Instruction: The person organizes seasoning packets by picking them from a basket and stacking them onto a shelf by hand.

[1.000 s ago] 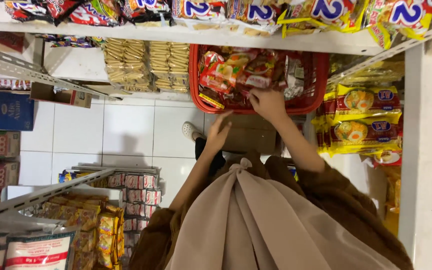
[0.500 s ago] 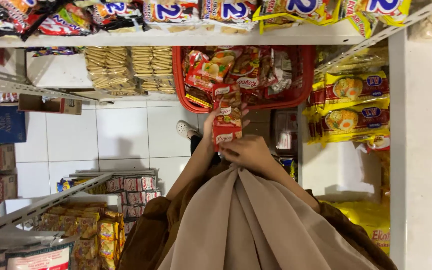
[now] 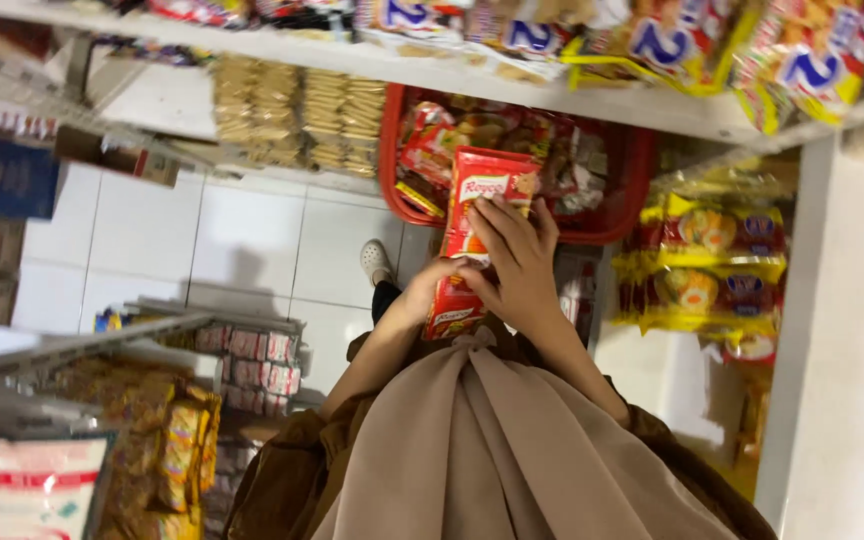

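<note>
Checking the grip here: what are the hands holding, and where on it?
Both hold a strip of red sachets: right hand across its middle, left hand at its lower end.

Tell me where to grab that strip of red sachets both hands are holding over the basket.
Probably by its long side edges, not the flat printed face. The strip of red sachets hangs long, narrow and floppy above the red basket. The right hand is spread over its middle and the left hand pinches near the lower end; two spaced holds like these should stop it folding.
</note>
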